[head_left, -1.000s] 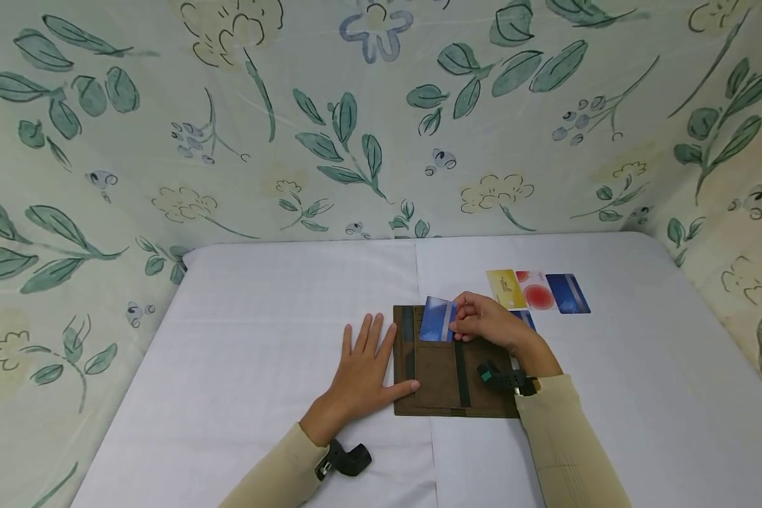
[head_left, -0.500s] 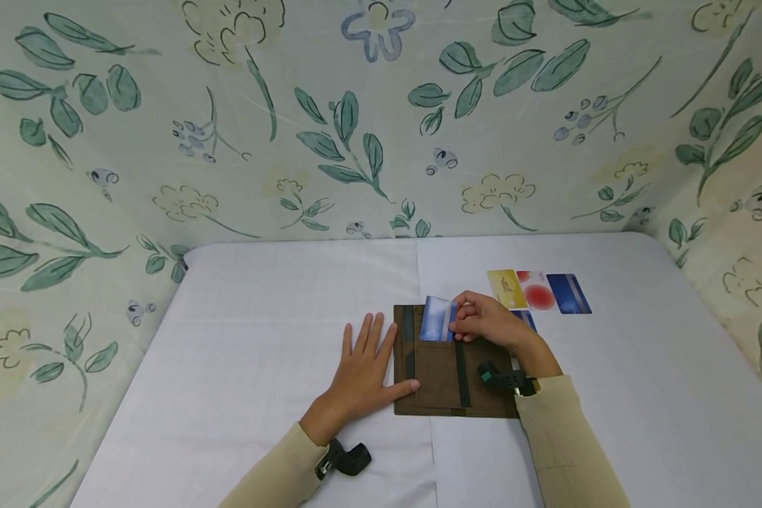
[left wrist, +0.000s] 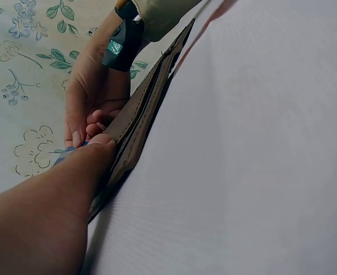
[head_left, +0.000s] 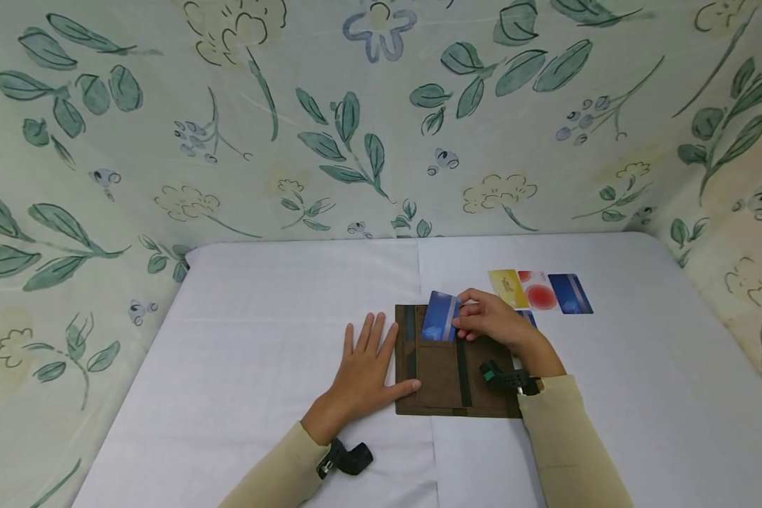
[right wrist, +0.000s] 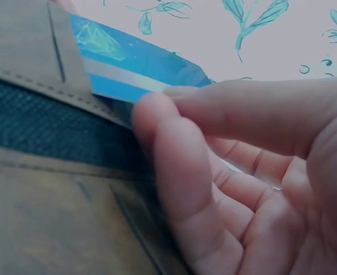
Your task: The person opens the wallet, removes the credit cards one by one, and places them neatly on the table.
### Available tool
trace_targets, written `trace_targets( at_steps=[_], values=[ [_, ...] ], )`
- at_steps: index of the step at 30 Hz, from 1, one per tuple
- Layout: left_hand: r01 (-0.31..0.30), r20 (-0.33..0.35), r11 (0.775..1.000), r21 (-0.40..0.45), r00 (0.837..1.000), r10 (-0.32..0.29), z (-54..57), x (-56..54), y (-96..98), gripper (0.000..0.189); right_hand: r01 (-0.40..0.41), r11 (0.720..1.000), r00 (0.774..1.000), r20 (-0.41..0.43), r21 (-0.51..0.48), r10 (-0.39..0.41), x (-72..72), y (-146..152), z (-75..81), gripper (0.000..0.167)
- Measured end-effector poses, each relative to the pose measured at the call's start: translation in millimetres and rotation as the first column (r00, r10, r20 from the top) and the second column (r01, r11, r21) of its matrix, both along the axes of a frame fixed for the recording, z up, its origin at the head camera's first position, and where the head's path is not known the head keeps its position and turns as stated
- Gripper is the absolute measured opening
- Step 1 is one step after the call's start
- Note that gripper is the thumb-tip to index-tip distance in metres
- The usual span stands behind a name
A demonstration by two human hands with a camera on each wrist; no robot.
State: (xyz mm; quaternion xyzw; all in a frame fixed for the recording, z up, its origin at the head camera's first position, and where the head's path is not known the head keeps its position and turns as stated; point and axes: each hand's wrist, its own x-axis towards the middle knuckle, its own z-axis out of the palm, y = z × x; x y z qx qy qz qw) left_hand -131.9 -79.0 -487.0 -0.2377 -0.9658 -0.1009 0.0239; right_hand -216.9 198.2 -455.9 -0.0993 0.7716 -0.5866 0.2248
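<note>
A brown wallet (head_left: 439,374) with dark bands lies opened out flat on the white table. My right hand (head_left: 494,321) pinches the right edge of a blue card (head_left: 438,316) with a pale stripe. The card's lower edge meets a slot line on the wallet's left half; whether any of it sits inside is unclear. Close up in the right wrist view, thumb and forefinger grip the card (right wrist: 134,60). With fingers straight and spread, my left hand (head_left: 363,368) rests along the wallet's left edge, its thumb on the wallet.
Behind the wallet to the right lie a yellow card (head_left: 508,288), a white card with red circles (head_left: 538,291) and a dark blue card (head_left: 570,293). Another blue card (head_left: 528,318) is partly hidden by my right hand. Floral cloth (head_left: 368,204) hangs behind the table.
My right hand and the blue card have shifted slightly up and away from me, and the card leans a little more. My left hand keeps its place on the wallet.
</note>
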Motion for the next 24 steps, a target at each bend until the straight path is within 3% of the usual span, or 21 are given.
trace_targets(
  at_steps=[9, 17, 24],
  values=[
    [-0.01, 0.033, 1.0, -0.007, 0.999, 0.01, 3.3, 0.3, 0.6, 0.106, 0.079, 0.995, 0.996, -0.054, 0.054, -0.076, 1.3, 9.7, 14.0, 0.031],
    [-0.003, 0.007, 1.0, 0.011, 1.0, 0.003, 1.4, -0.1, 0.0, 0.105, 0.142, 0.985, 0.985, -0.113, 0.094, -0.131, 2.6, 27.9, 21.8, 0.033],
    [0.009, -0.003, 1.0, 0.024, 1.0, -0.009, 3.5, 0.3, -0.5, 0.105, 0.279, 0.946, 0.955, -0.152, 0.168, -0.254, 10.6, 50.5, 35.9, 0.046]
  ],
)
